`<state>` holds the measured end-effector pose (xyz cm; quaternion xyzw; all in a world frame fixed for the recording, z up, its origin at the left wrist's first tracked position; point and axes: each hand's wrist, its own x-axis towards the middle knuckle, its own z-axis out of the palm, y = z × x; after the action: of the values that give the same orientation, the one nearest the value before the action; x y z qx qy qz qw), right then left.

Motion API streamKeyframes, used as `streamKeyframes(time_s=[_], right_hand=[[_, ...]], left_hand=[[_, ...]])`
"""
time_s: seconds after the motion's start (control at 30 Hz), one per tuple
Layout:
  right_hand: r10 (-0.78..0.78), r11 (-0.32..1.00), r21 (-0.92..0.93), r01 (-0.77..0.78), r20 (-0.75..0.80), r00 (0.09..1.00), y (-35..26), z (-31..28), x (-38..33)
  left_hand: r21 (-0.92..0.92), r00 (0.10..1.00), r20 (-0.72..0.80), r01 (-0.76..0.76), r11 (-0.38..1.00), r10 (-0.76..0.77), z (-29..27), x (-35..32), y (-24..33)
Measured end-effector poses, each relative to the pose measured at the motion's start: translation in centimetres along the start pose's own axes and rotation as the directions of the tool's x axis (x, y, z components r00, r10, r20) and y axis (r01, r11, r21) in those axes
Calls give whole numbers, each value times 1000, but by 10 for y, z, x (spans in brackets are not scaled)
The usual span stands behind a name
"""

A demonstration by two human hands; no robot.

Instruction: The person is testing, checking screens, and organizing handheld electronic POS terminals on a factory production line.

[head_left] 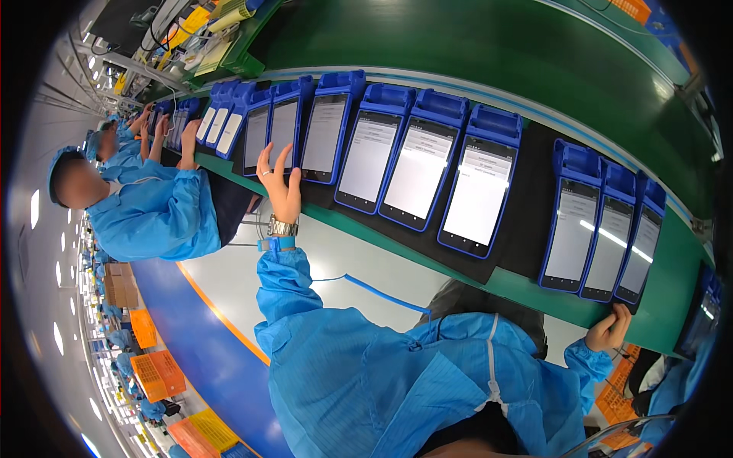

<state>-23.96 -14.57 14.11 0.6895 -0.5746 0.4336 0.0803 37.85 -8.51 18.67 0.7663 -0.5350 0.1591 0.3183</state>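
Several blue handheld payment terminals with lit touchscreens stand in a row on the bench. My left hand (282,191), wearing a metal watch and a blue wrist strap, is open. Its spread fingers reach the lower edges of a dim-screened terminal (284,126) and its neighbour (324,137). In front of my body, three brighter terminals (420,175) lie side by side on a black mat (469,263). At the right, my right hand (609,330) is closed at the bench edge, just below another group of three terminals (571,229). What its bent fingers grip, if anything, is hidden.
Behind the terminals runs a green conveyor surface (458,46) with a metal rail. To the left a co-worker in a blue smock (153,214) handles white-screened terminals (229,133). A coiled blue cord (385,294) hangs from my smock. Orange crates (159,374) stand on the floor.
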Motion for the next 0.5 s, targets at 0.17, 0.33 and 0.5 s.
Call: streamKeyframes(time_s=[0.17,0.33,0.5], right_hand=[[0,1000,1,0,-5,1000,0,1,-1],[-2,1000,3,2,-15,1000,-2,2,0],[-8,1000,2,8,-21,1000,-2,2,1]], left_hand=[[-165,981,-153,93,982,-119,-1,2,-11],[19,985,-129,117,993,-114,-3,12,-32],[-131,968,-226,77,988,-106,1,3,-22]])
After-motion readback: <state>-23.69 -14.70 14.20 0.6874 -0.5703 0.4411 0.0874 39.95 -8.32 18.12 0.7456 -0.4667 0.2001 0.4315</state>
